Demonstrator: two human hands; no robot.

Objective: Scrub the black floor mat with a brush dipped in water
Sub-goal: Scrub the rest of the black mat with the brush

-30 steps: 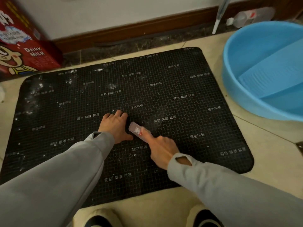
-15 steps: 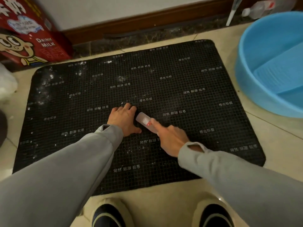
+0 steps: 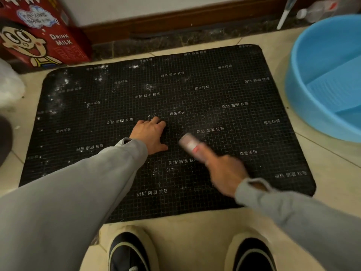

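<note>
The black floor mat (image 3: 224, 90) lies flat on the tile floor, printed with a fine grid and white characters. White specks are scattered over its left part and middle. My left hand (image 3: 150, 133) presses flat on the mat near its middle, fingers spread. My right hand (image 3: 224, 171) is closed around a small pale brush (image 3: 188, 142) with a red mark, held against the mat just right of the left hand. The right hand and brush are motion-blurred.
A blue plastic basin (image 3: 304, 79) with a washboard insert stands on the floor at the right. A red milk carton box (image 3: 39, 34) is at the back left by the wall's skirting. A white bag (image 3: 9, 85) sits at far left. My two shoes (image 3: 129, 251) are at the mat's near edge.
The right hand with the brush has slid right and toward me, away from the left hand, and is now blurred. The left hand stays pressed on the mat. The view has shifted.
</note>
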